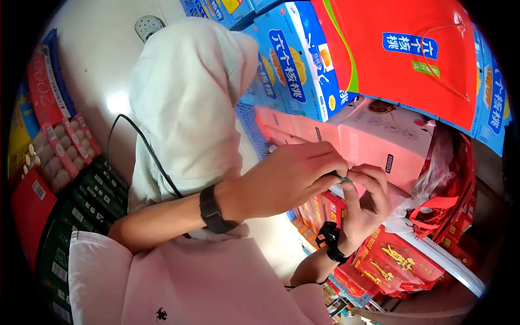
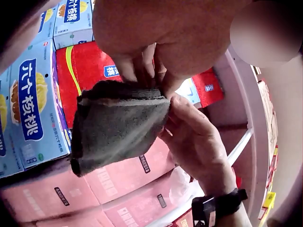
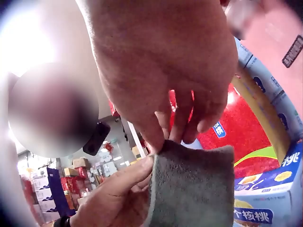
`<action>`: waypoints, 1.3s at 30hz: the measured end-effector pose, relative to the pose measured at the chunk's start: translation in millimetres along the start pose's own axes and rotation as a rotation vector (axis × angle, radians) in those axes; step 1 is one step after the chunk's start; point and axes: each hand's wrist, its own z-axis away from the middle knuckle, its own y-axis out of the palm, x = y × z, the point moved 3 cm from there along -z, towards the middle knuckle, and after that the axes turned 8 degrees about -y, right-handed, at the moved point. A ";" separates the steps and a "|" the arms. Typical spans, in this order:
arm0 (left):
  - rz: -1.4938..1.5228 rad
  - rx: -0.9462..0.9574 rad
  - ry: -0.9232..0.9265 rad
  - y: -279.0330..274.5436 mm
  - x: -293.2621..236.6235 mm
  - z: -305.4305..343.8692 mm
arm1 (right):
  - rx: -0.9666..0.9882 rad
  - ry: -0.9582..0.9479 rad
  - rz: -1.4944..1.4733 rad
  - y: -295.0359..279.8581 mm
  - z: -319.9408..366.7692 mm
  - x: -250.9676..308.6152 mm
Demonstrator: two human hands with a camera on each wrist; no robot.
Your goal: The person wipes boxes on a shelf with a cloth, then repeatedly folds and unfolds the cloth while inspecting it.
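Note:
A folded grey-green cloth (image 2: 118, 130) hangs between my two hands, its layered edges at the top in the left wrist view. My left hand (image 1: 287, 176) pinches its upper edge from the left side. At one corner, the right hand (image 1: 368, 197) holds the cloth between thumb and fingers, close beside the left fingertips. From the right wrist view, the cloth (image 3: 194, 184) spreads below the right hand (image 3: 165, 66), and the left thumb lies along its edge. In the head view the hands hide nearly all of it.
Blue drink boxes (image 1: 287, 59) and a big red gift bag (image 1: 401, 54) stand at the top, above pink cartons (image 1: 379, 135). Red bags (image 1: 447, 203) hang at the right. Dark green boxes (image 1: 86, 206) and a tray of round items (image 1: 67, 146) are at the left. A black cable (image 1: 143, 138) crosses the trousers.

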 end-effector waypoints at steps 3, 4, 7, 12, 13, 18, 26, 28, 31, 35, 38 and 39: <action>0.058 -0.066 0.031 -10.3 -0.4 -2.6 | -0.113 0.010 0.008 -9.2 7.4 -12.1; 0.049 -0.101 0.036 -17.7 0.2 -4.5 | -0.156 0.023 0.003 -17.9 9.5 -19.2; 0.052 -0.207 0.014 -38.9 2.3 -8.5 | -0.226 0.099 -0.016 -34.7 18.6 -34.1; 0.140 -0.283 -0.052 -44.1 0.9 -10.8 | -0.269 0.133 -0.003 -50.3 29.1 -51.9; 0.155 -0.281 -0.062 -43.0 0.8 -10.8 | -0.274 0.147 -0.011 -51.2 31.5 -54.0; 0.132 -0.296 0.020 -42.5 -1.7 -11.9 | -0.335 0.226 -0.075 -48.5 43.4 -66.3; 0.186 -0.248 0.073 -41.9 -8.6 -17.9 | -0.275 0.185 -0.171 -46.1 52.0 -69.0; 0.141 -0.127 0.062 -42.6 -15.6 -23.2 | -0.302 0.154 -0.203 -40.8 47.4 -67.0; -0.085 -0.033 0.202 -43.1 -30.9 -35.1 | -0.382 0.185 -0.380 -45.0 54.8 -82.3; -0.215 0.020 0.301 -42.9 -52.2 -54.3 | -0.462 0.161 -0.426 -30.8 61.1 -94.2; -0.207 -0.037 0.401 -37.2 -55.1 -64.9 | -0.489 0.210 -0.381 -15.8 53.7 -82.0; -0.222 -0.036 0.412 -36.1 -55.9 -66.5 | -0.459 0.219 -0.400 -13.6 49.2 -79.1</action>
